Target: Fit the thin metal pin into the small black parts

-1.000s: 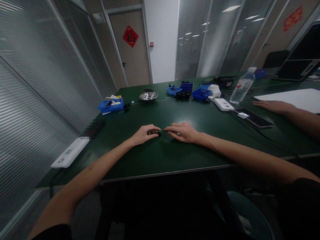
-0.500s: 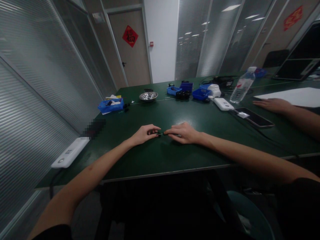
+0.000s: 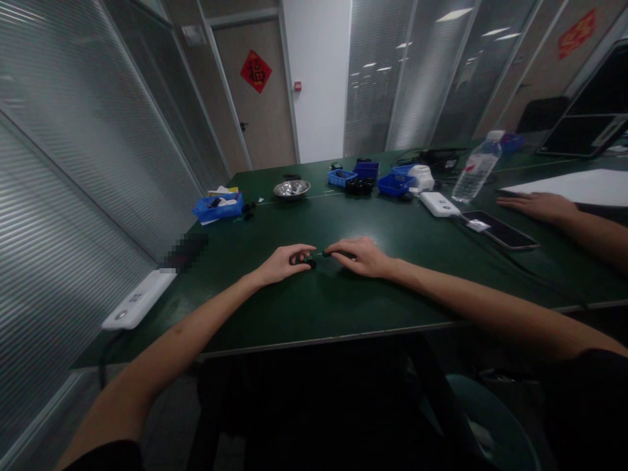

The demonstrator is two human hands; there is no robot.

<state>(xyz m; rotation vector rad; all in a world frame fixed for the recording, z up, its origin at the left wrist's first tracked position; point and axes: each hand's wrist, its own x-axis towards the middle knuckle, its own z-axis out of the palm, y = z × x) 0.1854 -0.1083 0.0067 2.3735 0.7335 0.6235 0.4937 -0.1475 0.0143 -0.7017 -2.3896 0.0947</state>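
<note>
Over the green table, my left hand is curled, with its thumb and fingers closed round a small black part. A bit of green shows on that part; its exact kind is too small to tell. My right hand grips what looks like a small screwdriver by its dark handle. Its thin metal shaft points left at the black part, and whether the tip touches it I cannot tell. The palm hides much of the handle.
Beyond my hands stand a metal bowl, a blue tray at left and several blue bins. To the right are a water bottle, a phone, a white power bank and another person's hand.
My right hand has risen slightly with the screwdriver, whose shaft now sits higher. The black part in my left hand is turned and shows more of itself.
</note>
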